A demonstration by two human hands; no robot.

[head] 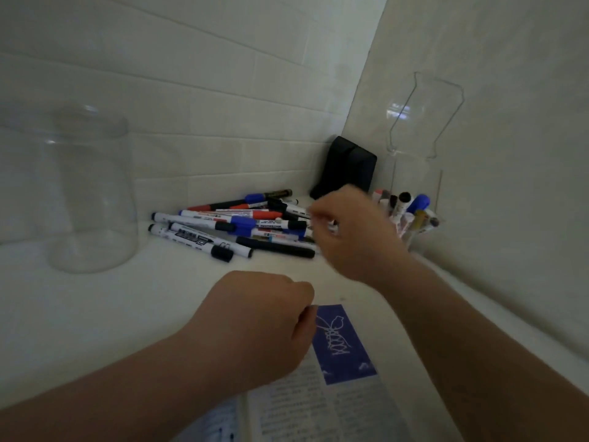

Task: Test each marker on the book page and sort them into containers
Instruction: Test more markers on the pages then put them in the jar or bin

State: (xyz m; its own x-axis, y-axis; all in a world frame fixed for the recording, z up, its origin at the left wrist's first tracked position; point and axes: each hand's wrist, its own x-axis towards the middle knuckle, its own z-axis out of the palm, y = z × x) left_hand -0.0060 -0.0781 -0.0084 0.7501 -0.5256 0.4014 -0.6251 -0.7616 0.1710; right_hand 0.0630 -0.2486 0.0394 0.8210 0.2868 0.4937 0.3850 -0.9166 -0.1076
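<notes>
Right hand (353, 232), blurred, hovers at the marker pile's (229, 224) right end; its grip cannot be told. Left hand (255, 320) rests fisted on the book (318, 409) before the pile.

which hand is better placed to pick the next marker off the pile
Right. The right hand hovers over the right end of the marker pile; the left hand is farther back, at the book page.
</notes>
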